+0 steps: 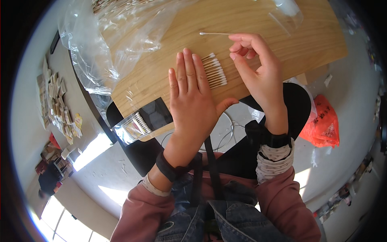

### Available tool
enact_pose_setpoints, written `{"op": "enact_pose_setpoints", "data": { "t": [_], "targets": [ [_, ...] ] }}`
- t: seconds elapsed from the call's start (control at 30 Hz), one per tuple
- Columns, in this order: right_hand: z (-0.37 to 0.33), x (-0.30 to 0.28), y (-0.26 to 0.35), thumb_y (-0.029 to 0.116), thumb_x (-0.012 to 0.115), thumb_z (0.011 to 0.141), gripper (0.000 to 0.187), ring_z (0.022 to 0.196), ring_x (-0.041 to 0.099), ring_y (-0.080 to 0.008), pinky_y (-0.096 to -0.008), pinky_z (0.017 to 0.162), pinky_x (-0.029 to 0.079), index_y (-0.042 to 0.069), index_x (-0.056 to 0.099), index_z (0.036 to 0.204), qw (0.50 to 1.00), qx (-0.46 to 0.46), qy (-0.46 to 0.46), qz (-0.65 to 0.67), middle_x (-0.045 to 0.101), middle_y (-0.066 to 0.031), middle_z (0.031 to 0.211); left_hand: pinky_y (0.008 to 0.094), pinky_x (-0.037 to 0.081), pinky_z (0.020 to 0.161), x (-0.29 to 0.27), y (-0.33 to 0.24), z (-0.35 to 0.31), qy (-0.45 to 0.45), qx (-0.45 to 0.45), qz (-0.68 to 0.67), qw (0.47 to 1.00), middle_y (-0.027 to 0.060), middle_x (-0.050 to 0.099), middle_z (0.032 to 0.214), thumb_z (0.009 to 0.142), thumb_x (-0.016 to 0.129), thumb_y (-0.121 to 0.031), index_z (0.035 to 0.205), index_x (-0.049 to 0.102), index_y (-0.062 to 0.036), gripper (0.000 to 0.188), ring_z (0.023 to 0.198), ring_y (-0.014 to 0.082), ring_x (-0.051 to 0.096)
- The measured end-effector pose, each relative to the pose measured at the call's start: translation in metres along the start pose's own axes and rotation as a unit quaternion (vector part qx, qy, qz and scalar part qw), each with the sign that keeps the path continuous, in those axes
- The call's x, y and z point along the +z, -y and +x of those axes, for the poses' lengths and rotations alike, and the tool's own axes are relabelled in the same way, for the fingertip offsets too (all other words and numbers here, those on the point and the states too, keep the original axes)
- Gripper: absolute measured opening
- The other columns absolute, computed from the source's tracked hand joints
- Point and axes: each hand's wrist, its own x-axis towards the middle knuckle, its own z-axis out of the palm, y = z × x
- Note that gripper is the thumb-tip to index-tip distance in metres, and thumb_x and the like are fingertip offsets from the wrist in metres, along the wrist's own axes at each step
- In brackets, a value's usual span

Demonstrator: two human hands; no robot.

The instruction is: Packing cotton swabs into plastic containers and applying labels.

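A left hand (193,101) lies flat, fingers together, on a pale wooden board (258,20), pressing one row of roughly ten white-tipped cotton swabs (215,71). The right hand (258,68) pinches a single thin swab (215,34) by its end, just above the row. One crinkled clear plastic bag (100,44) drapes the board's left edge; a smaller clear packet (135,127) of swabs sits near its front corner.

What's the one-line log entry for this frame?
left hand: flat on cotton swab row | right hand: pinching single swab | surface: wooden board
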Motion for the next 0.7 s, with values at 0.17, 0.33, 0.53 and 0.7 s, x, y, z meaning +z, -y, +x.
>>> {"op": "enact_pose_setpoints", "data": {
  "t": [0.17, 0.33, 0.53, 0.7],
  "targets": [
    [-0.001, 0.004, 0.008, -0.004, 0.067, 0.085, 0.024, 0.079, 0.063, -0.0204, -0.0337, 0.067, 0.051, 0.007, 0.063, 0.107, 0.997, -0.029, 0.072, -0.008, 0.065, -0.0039, 0.084, 0.0516, 0.019, 0.124, 0.000, 0.000, -0.004, -0.009, -0.005, -0.023, 1.000, 0.0296, 0.029, 0.161, 0.073, 0.064, -0.076, 0.151, 0.033, 0.0123, 0.121, 0.152, 0.0395, 0.026],
    [0.005, 0.004, 0.014, -0.005, 0.068, 0.085, 0.024, 0.083, 0.066, -0.0183, -0.0317, 0.076, 0.054, 0.004, 0.063, 0.107, 0.988, -0.053, 0.122, -0.083, 0.065, -0.0051, 0.089, 0.0515, 0.019, 0.124, 0.004, -0.001, -0.005, -0.021, -0.006, -0.040, 0.999, 0.0286, 0.029, 0.161, 0.072, 0.066, -0.074, 0.151, 0.033, 0.0113, 0.121, 0.152, 0.0393, 0.026],
    [0.029, 0.009, 0.035, 0.006, 0.069, 0.078, 0.020, 0.077, 0.065, -0.0245, -0.0344, 0.066, 0.053, 0.003, 0.058, 0.094, 0.903, -0.246, 0.220, -0.274, 0.064, -0.0066, 0.078, 0.0517, 0.019, 0.124, 0.008, 0.001, -0.006, -0.042, -0.007, -0.048, 0.998, 0.0257, 0.030, 0.162, 0.075, 0.062, -0.076, 0.151, 0.037, 0.0091, 0.117, 0.153, 0.0373, 0.024],
    [0.034, 0.005, 0.040, 0.009, 0.069, 0.077, 0.021, 0.080, 0.068, -0.0246, -0.0347, 0.070, 0.056, 0.002, 0.055, 0.092, 0.815, -0.334, 0.266, -0.391, 0.065, -0.0092, 0.075, 0.0515, 0.019, 0.124, 0.008, 0.001, -0.006, -0.031, -0.003, -0.033, 0.999, 0.0254, 0.031, 0.161, 0.076, 0.059, -0.078, 0.151, 0.037, 0.0092, 0.117, 0.153, 0.0371, 0.025]
  ]
}}
